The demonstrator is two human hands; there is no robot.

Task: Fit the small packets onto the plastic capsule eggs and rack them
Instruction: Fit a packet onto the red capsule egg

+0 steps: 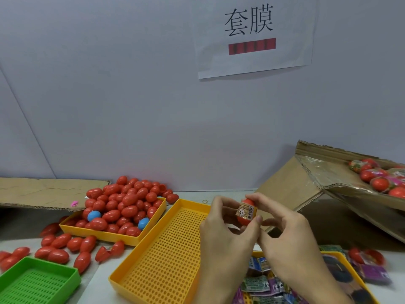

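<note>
Both hands were up over the table, close together, and they held one red egg between them. The left hand pinched the egg from the side with its thumb and fingers. The right hand gripped it too, with a finger on top and the thumb low down. A little packet with a bar code sat like a band around the middle of the egg.

I think the fitting step was going on, and the packet looked almost on. Next the packet would need to sit snug and straight. Then the egg would go into the empty yellow tray with holes, just beside the left hand.

More plain red eggs were heaped in another yellow tray to the left. More packets lay in a tray under the right wrist. A cardboard box on the right held finished eggs.
</note>
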